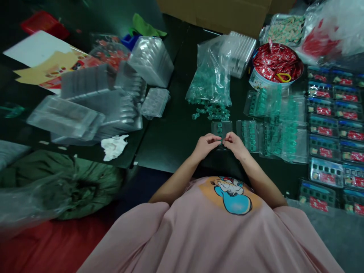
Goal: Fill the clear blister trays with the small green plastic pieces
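Observation:
A clear plastic blister tray (pixel 226 126) lies flat on the dark table in front of me, with a few small green pieces in a column. Over its near part my left hand (pixel 207 145) and my right hand (pixel 234 145) come close together. Both hands have thumb and fingers pinched; whatever is between the fingertips is too small to make out. Just beyond the tray, loose green plastic pieces (pixel 213 112) spill from the mouth of a clear bag (pixel 210 76). To the right lie several trays with green pieces (pixel 250 136), partly overlapping.
Stacked clear trays (pixel 93 110) stand at the left, beside a crumpled white tissue (pixel 113 147). A round tin (pixel 258 81) holds red packets (pixel 273 62) at the back right. Rows of filled packs (pixel 324 131) line the right side. A cardboard box (pixel 216 15) stands behind.

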### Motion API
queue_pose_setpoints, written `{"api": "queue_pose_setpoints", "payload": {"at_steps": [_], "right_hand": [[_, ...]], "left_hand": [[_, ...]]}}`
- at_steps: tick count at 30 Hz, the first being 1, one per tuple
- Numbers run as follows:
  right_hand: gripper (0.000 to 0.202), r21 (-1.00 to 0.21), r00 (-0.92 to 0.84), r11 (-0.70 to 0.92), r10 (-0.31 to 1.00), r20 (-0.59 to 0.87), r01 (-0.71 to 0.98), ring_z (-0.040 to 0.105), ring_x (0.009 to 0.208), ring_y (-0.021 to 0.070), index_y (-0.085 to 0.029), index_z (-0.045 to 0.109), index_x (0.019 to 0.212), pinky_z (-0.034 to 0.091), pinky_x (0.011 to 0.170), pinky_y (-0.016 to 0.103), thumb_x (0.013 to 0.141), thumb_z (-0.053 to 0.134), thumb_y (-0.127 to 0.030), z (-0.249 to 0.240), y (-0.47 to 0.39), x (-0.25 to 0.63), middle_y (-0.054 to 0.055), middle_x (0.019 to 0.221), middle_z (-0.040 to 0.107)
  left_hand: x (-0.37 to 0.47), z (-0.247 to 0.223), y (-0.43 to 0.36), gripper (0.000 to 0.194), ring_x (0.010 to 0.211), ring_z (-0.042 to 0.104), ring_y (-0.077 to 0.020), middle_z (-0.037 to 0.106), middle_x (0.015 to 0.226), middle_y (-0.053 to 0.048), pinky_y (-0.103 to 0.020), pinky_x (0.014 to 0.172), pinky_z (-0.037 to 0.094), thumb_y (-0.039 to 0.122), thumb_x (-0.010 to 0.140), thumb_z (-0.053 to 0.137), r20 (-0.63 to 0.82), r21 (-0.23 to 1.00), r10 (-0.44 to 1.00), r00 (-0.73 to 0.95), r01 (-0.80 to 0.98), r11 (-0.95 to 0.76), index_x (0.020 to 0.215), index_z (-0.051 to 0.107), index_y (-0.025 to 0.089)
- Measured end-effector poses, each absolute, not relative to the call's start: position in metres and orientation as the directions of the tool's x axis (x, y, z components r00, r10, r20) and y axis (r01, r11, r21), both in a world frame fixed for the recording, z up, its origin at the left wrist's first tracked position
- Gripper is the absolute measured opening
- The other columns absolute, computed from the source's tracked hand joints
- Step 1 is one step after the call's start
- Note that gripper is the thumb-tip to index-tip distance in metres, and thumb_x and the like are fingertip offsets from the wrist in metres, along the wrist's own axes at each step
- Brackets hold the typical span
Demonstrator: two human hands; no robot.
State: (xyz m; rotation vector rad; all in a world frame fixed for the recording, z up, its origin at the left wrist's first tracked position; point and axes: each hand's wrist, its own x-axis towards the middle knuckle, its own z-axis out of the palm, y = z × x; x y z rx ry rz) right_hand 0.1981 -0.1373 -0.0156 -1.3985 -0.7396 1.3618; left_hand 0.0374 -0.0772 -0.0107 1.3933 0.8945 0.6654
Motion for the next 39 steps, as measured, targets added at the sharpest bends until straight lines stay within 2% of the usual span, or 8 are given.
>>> {"api": "queue_pose_setpoints", "payload": {"at_steps": [3,7,14,18,22,25,34,39], "right_hand": [[0.018,-0.951,0.217,-0.308,0.931,-0.294,0.034,0.047,0.061,0.0098,-0.022,0.046,0.075,0.036,0.064,0.023,0.066,0.062,-0.022,-0.022,-0.144,0.199,-0.008,0.064,0.052],[0.009,-0.844,0.242,-0.310,0.945,-0.222,0.438,0.048,0.061,0.0120,-0.023,0.047,0.078,0.035,0.063,0.024,0.073,0.052,-0.017,-0.023,-0.147,0.198,-0.006,0.065,0.051],[0.013,-0.653,0.207,-0.291,0.957,-0.205,0.699,0.052,0.064,0.0157,-0.020,0.054,0.088,0.034,0.063,0.026,0.080,0.048,-0.011,-0.017,-0.144,0.193,0.000,0.073,0.058],[0.018,-0.588,0.204,-0.291,0.956,-0.211,0.754,0.057,0.071,0.0178,-0.019,0.058,0.093,0.036,0.066,0.027,0.086,0.045,-0.009,-0.016,-0.145,0.193,0.005,0.081,0.063],[0.019,-0.631,0.156,-0.214,0.977,-0.146,0.745,0.059,0.083,0.0195,-0.019,0.061,0.094,0.041,0.075,0.028,0.088,0.046,-0.010,-0.010,-0.151,0.199,0.006,0.089,0.065],[0.018,-0.662,0.107,-0.136,0.991,-0.084,0.737,0.059,0.090,0.0200,-0.021,0.064,0.096,0.043,0.080,0.029,0.091,0.048,-0.013,-0.005,-0.157,0.201,0.007,0.095,0.064],[0.023,-0.544,0.006,-0.071,0.993,-0.120,0.836,0.057,0.082,0.0185,-0.018,0.066,0.091,0.040,0.074,0.028,0.097,0.044,-0.017,-0.020,-0.156,0.191,0.008,0.090,0.062],[0.019,-0.591,0.009,-0.092,0.990,-0.142,0.802,0.057,0.081,0.0180,-0.018,0.066,0.090,0.042,0.076,0.028,0.096,0.047,-0.018,-0.016,-0.157,0.194,0.008,0.090,0.063]], "left_hand": [[0.037,-0.019,-0.087,0.015,0.078,0.061,-0.0142,0.064,0.085,-0.003,-0.028,0.073,0.046,0.022,0.076,0.073,-0.110,0.971,0.849,0.518,0.240,-0.020,0.090,0.077,0.018],[0.040,-0.032,-0.095,0.013,0.079,0.062,-0.0154,0.065,0.086,-0.004,-0.028,0.073,0.048,0.020,0.079,0.071,-0.046,0.894,0.867,0.496,0.407,-0.186,0.091,0.077,0.019],[0.044,-0.043,-0.097,0.012,0.083,0.060,-0.0173,0.064,0.088,-0.005,-0.029,0.077,0.047,0.022,0.082,0.070,0.031,0.813,0.830,0.557,0.469,-0.345,0.091,0.077,0.023],[0.043,-0.046,-0.098,0.014,0.082,0.058,-0.0178,0.062,0.089,-0.005,-0.028,0.075,0.045,0.023,0.080,0.071,0.023,0.830,0.807,0.590,0.440,-0.345,0.093,0.077,0.026],[0.042,-0.046,-0.098,0.013,0.080,0.057,-0.0182,0.062,0.087,-0.005,-0.029,0.078,0.045,0.025,0.078,0.074,0.009,0.875,0.816,0.577,0.391,-0.286,0.090,0.077,0.025],[0.040,-0.042,-0.096,0.020,0.082,0.058,-0.0189,0.063,0.090,-0.006,-0.030,0.080,0.046,0.025,0.075,0.076,0.005,0.900,0.807,0.591,0.349,-0.261,0.095,0.075,0.025],[0.039,-0.043,-0.097,0.014,0.079,0.056,-0.0184,0.061,0.086,-0.007,-0.029,0.078,0.045,0.030,0.087,0.063,0.029,0.847,0.775,0.631,0.396,-0.354,0.088,0.074,0.021],[0.040,-0.037,-0.095,0.010,0.078,0.056,-0.0182,0.060,0.085,-0.006,-0.030,0.077,0.046,0.028,0.083,0.067,0.003,0.843,0.760,0.650,0.408,-0.352,0.086,0.074,0.021]]}}
